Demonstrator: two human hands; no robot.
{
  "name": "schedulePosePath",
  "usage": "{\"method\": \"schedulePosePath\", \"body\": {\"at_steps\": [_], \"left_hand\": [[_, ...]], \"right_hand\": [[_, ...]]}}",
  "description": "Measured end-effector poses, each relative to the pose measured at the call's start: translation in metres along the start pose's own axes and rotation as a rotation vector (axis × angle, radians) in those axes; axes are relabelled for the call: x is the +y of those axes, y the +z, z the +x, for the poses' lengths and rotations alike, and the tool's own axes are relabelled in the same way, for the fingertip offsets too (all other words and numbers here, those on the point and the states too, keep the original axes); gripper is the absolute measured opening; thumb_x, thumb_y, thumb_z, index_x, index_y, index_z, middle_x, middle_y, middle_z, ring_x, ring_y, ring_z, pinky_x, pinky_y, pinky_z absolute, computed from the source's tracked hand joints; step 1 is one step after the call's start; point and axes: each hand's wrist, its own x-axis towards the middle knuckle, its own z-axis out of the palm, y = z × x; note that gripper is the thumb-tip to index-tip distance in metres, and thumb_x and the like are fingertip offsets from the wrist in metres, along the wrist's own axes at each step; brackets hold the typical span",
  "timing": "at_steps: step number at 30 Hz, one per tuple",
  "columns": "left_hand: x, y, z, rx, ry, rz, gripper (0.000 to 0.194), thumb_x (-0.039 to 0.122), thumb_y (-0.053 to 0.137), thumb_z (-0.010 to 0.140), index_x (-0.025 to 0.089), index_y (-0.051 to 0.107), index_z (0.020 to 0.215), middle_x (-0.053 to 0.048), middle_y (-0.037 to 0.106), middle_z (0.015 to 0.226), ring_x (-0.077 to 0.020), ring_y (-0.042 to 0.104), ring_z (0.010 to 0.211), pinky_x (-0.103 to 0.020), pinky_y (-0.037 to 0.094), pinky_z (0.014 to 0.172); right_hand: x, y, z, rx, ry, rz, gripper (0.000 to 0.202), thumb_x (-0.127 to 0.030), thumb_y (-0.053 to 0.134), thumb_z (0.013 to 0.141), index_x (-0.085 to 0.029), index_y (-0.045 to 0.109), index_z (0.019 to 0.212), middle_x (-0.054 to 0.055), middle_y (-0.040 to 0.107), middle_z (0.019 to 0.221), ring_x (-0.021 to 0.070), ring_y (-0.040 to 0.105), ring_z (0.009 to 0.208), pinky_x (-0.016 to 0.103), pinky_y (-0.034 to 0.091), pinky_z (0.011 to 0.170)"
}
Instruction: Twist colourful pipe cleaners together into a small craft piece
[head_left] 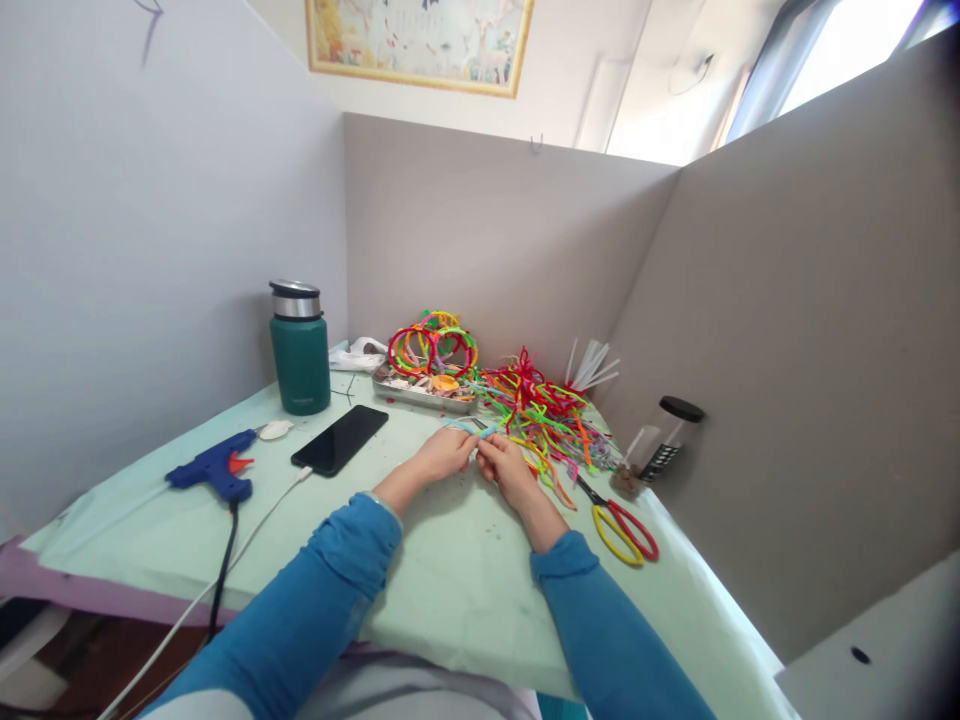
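Observation:
A light blue pipe cleaner (487, 432) runs between my two hands above the middle of the table. My left hand (444, 455) pinches it from the left, fingers closed. Close beside it, my right hand (507, 466) grips it with thumb and fingertips, and the fingers of both hands nearly touch. Part of the pipe cleaner is hidden by my fingers. Just beyond my hands lies a tangled pile of coloured pipe cleaners (536, 405). Scissors (621, 525) with one yellow and one red handle rest to the right of my right hand.
A metal tray (424, 402) holds small pieces, with coloured pipe-cleaner rings (433, 350) by it. White sticks (592, 366) stand behind the pile. Leftward are a phone (341, 440), a blue glue gun (217, 466) and a green bottle (301, 365). A black-lidded clear bottle (667, 440) is at right.

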Motion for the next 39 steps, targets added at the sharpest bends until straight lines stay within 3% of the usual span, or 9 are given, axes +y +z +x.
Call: {"method": "schedulePosePath", "body": {"at_steps": [39], "left_hand": [[-0.0008,0.0004,0.0003,-0.015,0.006,0.004,0.053,0.04,0.025,0.09,0.015,0.057,0.055,-0.004,0.06,0.055,-0.0128,0.051,0.053,-0.025,0.035,0.06]], "right_hand": [[-0.0003,-0.0001,-0.0005,-0.003,-0.008,-0.022,0.027,-0.041,0.061,0.071,-0.019,0.048,0.065,-0.005,0.051,0.051,0.0053,0.036,0.035,0.021,0.019,0.037]]}}
